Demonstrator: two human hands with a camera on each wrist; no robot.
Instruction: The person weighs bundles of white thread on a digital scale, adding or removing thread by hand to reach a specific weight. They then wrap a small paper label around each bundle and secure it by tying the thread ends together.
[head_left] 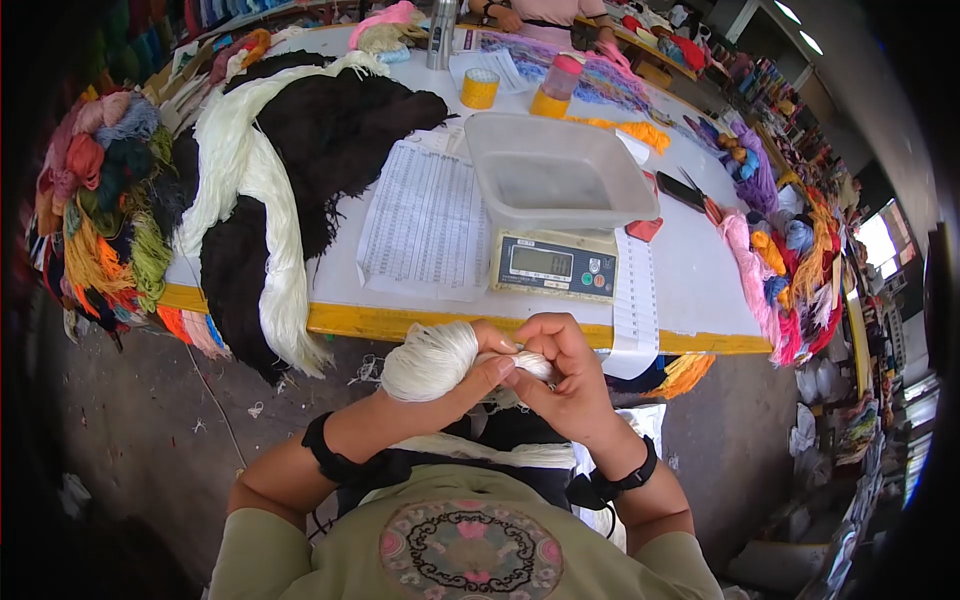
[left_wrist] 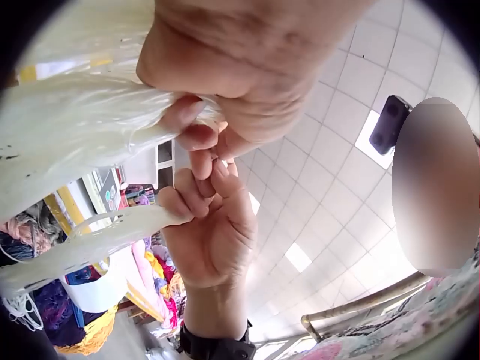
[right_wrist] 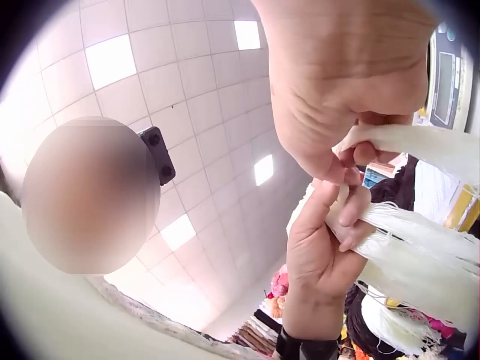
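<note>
A skein of off-white yarn (head_left: 432, 362) is held up between both hands, just in front of the table's near edge. My left hand (head_left: 482, 372) grips the thicker part, which bulges out to its left. A thinner bundle of the same yarn (right_wrist: 427, 142) runs through the curled fingers of my right hand (head_left: 572, 385). In both wrist views the thumbs and fingertips of the two hands meet, pinching close together at the strands. The left wrist view shows two separate yarn bundles (left_wrist: 67, 135) hanging away from the hands.
The table (head_left: 700, 290) carries a digital scale (head_left: 555, 265) with a plastic tray (head_left: 560, 165), printed sheets (head_left: 425, 225) and scissors (head_left: 700, 190). Black yarn (head_left: 330, 130) and a long cream skein (head_left: 280, 240) drape over its left side. Coloured yarn (head_left: 100, 220) hangs at far left. Another person (head_left: 545, 12) stands opposite.
</note>
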